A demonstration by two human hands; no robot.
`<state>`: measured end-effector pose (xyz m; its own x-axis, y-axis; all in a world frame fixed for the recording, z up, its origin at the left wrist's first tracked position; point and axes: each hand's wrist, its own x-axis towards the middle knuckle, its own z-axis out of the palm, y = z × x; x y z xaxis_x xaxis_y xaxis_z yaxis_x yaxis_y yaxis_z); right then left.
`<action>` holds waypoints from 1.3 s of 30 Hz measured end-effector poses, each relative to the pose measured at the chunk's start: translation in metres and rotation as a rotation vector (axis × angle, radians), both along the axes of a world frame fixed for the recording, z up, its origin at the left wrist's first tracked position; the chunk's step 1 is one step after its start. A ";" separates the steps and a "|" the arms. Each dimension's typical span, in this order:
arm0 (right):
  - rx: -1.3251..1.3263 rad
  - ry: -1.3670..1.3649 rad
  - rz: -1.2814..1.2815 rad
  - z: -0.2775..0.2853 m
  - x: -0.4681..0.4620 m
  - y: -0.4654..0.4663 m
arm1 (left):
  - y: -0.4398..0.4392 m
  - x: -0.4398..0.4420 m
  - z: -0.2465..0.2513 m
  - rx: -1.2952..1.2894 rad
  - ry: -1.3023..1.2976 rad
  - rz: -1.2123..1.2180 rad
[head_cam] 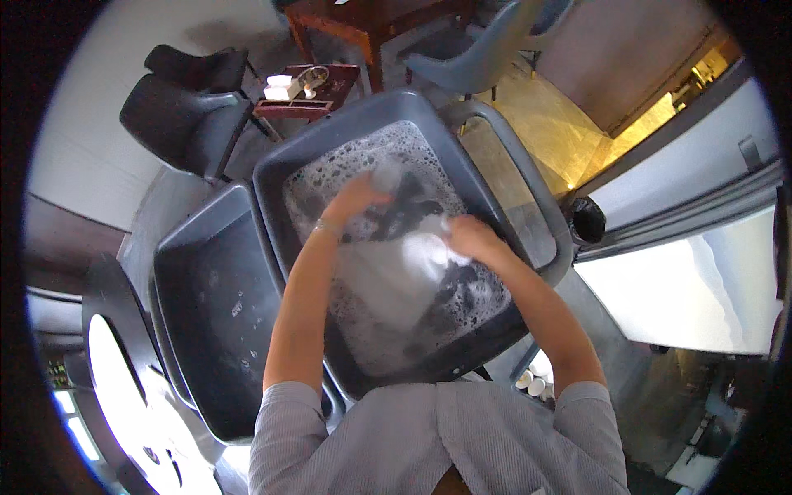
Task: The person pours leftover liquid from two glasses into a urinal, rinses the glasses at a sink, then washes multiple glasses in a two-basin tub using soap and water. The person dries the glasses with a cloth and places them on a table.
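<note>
In front of me is a dark plastic tub [482, 179] of sudsy water, with foam along its sides. My left hand [359, 197] is over the tub's far left part, blurred by motion. A pale, blurred thing [387, 176] shows at its fingertips; whether it is gripped is unclear. On the right, my right hand [475, 239] grips a wet white item [430, 250], perhaps a cloth or dish, at the water's surface. Below it, a large pale shape [380, 288] lies under the cloudy water, its kind unclear.
A second dark tub [216, 309] with a few suds adjoins on the left. A grey cart handle [526, 161] curves along the right. White cups [533, 383] sit low at the right. Beyond are dark chairs [179, 127], a small table [337, 86] and a bin [586, 221].
</note>
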<state>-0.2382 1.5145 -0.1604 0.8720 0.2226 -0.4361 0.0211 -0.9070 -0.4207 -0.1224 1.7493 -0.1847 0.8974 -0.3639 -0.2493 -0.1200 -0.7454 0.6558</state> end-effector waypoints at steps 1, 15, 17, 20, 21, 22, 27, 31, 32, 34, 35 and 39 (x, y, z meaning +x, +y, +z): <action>-0.213 -0.032 0.154 -0.004 -0.003 0.000 | 0.001 0.000 0.001 -0.083 0.055 0.081; -0.344 -0.015 0.575 -0.017 -0.012 0.021 | -0.014 -0.073 0.002 -0.888 0.329 0.328; -0.346 0.031 0.663 -0.009 -0.004 0.017 | 0.006 -0.080 -0.021 -1.224 0.728 0.418; -0.314 -0.059 0.569 0.014 0.008 0.012 | -0.008 -0.127 0.043 -1.204 0.755 0.661; -0.199 -0.024 0.484 0.039 0.013 0.010 | -0.005 -0.140 0.048 -1.255 0.778 0.732; -0.157 -0.108 0.414 0.038 0.018 0.004 | 0.001 -0.154 0.060 -1.217 0.833 0.594; 0.225 -0.068 0.243 0.126 0.025 -0.011 | 0.010 -0.216 0.084 -1.132 0.789 0.489; 0.789 0.178 0.041 0.177 0.018 -0.017 | 0.012 -0.230 0.088 -0.948 0.639 0.383; 0.851 0.214 0.008 0.195 0.016 -0.015 | 0.012 -0.230 0.085 -0.857 0.571 0.362; 0.940 0.252 -0.046 0.215 0.009 -0.010 | 0.011 -0.231 0.072 -0.753 0.341 0.291; 0.966 0.260 -0.063 0.221 0.005 -0.006 | 0.011 -0.232 0.061 -0.738 0.180 0.247; 0.840 0.354 -0.015 0.189 -0.003 0.001 | 0.004 -0.230 0.066 -0.740 -0.266 0.136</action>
